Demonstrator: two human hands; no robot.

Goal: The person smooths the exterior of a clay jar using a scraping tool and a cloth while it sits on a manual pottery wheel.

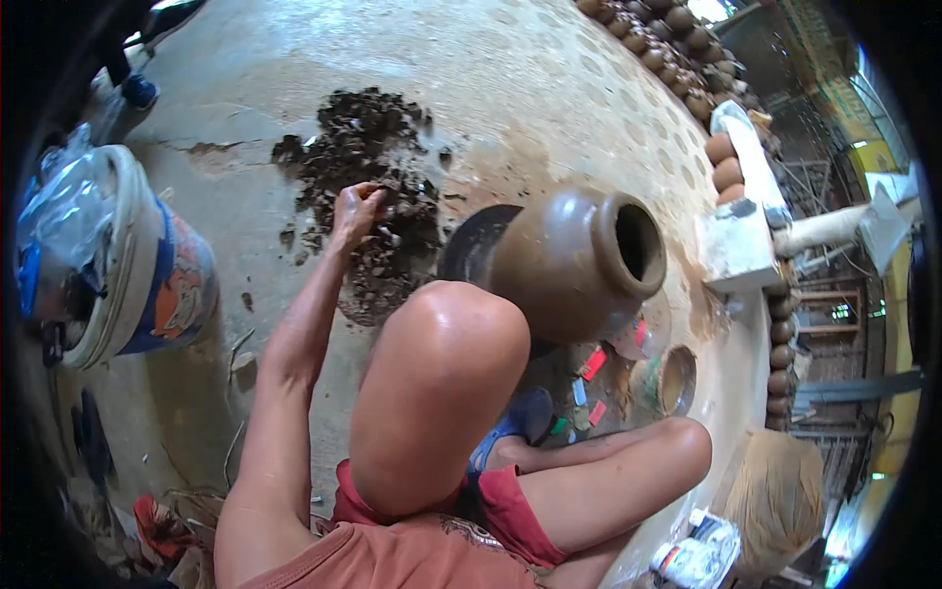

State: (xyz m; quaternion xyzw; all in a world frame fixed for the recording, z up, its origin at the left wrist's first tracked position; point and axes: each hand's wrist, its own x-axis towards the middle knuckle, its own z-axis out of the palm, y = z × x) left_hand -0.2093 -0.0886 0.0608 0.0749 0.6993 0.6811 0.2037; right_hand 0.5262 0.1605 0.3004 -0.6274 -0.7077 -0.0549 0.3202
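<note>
My left hand [361, 208] reaches into a heap of dark, crumbly clay scraps [368, 137] on the floor. Its fingers are bent together at the scraps; whatever lies between them is too small to make out. Beyond my raised knee is a large, smooth brown clay pot [559, 260], its wide mouth towards the right of the picture. A dark round disc [476, 245] sits against the pot's base. My right hand is out of sight.
A large bucket [123, 255] with plastic bags stands at left. Near my foot are a small tub [677, 381] and several small coloured pieces [593, 364]. Rows of round pots [677, 44] line the far right. A person's shoe [139, 91] shows at upper left.
</note>
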